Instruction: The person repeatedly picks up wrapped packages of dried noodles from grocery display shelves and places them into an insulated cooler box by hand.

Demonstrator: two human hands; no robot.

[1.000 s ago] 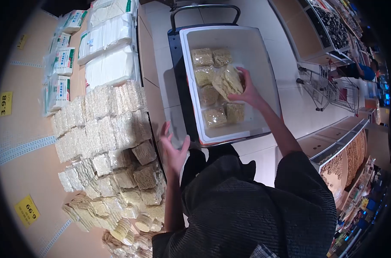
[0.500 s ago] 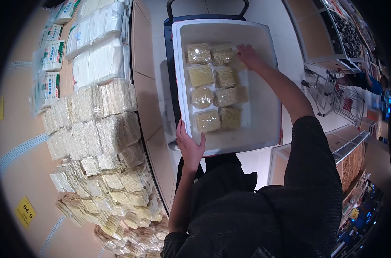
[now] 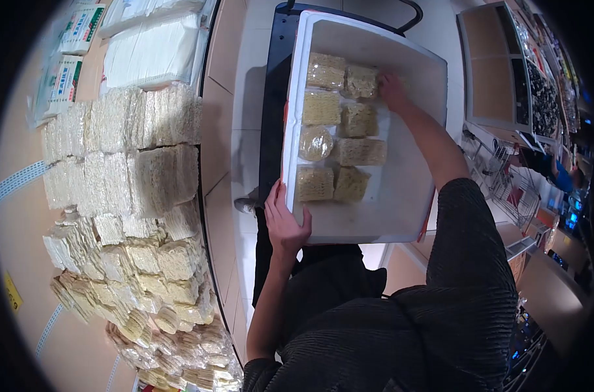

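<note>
A white foam box (image 3: pixel 369 225) is in front of me, with several clear-wrapped packs of dried noodles in two columns at its left side. Most packs are square blocks; one round noodle pack (image 3: pixel 316 143) lies in the left column. My left hand (image 3: pixel 285 222) grips the box's near left corner, fingers outside the wall and thumb over the rim. Inside the box, my right hand (image 3: pixel 393 93) has its fingers bent against the right edge of the far noodle pack (image 3: pixel 361 82). What those fingers hold, if anything, is hidden.
The box rests on a dark cart (image 3: pixel 278 72) with a handle. To the left, a shelf carries stacked noodle packs (image 3: pixel 163 179) and white packages (image 3: pixel 152 59). A shopping cart (image 3: pixel 509 186) and a person in blue (image 3: pixel 561 179) are at the right.
The view has shifted, so box and cart appear farther right and slightly rotated. My right hand stays by the far right-column noodle pack; my left hand still holds the box's corner.
</note>
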